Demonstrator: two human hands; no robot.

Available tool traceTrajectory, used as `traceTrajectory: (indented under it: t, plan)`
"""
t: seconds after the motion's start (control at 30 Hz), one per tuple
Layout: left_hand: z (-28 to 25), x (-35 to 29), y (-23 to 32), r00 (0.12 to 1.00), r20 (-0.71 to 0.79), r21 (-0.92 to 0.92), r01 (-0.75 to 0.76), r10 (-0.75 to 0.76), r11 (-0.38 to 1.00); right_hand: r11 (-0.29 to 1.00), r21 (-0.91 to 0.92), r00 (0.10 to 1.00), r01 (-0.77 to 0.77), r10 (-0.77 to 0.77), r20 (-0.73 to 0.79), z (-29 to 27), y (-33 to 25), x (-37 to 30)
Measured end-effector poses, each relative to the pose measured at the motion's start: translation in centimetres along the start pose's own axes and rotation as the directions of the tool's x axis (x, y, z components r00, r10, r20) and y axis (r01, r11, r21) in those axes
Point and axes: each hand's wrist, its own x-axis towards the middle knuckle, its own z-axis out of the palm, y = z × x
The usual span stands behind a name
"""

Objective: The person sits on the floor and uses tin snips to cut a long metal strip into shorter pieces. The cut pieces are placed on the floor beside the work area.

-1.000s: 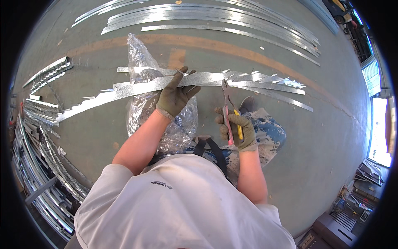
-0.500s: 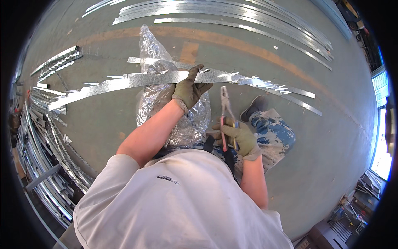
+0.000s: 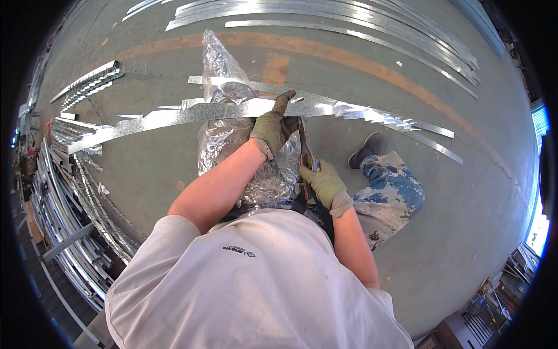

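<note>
My left hand [image 3: 272,129], in an olive work glove, grips a long galvanized metal strip [image 3: 192,113] near its middle, the fingers over its top. Angled cuts and flared tabs show along both sides of the strip. Pliers [image 3: 305,142] with red and blue-yellow handles are in my gloved right hand [image 3: 324,181]. Their jaws point up at the strip's near edge, just beside my left fingers; whether they touch the metal I cannot tell. Crumpled clear plastic wrap [image 3: 218,156] lies beneath the strip and over my left leg.
Another flat strip [image 3: 439,131] runs behind the held one. Long metal strips [image 3: 244,10] lie on the floor at the far side. Notched strips [image 3: 93,192] and bundled metal profiles [image 3: 58,200] are heaped at the left. My shoe [image 3: 367,151] is right of the pliers.
My right hand has turned and moved slightly left, bringing the pliers' jaws up to the strip beside my left hand. The left hand keeps its hold.
</note>
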Motion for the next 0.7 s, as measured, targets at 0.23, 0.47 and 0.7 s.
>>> traceTrajectory:
  t: [0.23, 0.47, 0.7]
  plan:
    - [1.3, -0.6, 0.2, 1.000, -0.013, -0.041, -0.019, 0.018, 0.999, 0.998, -0.053, 0.999, 0.033, -0.035, -0.035, 0.0, -0.8, -0.4]
    - [1.0, -0.4, 0.1, 0.999, -0.037, -0.018, -0.016, 0.016, 1.000, 1.000, 0.011, 0.999, 0.008, -0.008, -0.038, 0.2, -0.4, 0.1]
    - [1.1, -0.4, 0.0, 0.999, -0.028, -0.099, -0.027, 0.025, 0.995, 0.995, -0.094, 0.993, 0.034, -0.044, -0.108, 0.9, -0.7, 0.2]
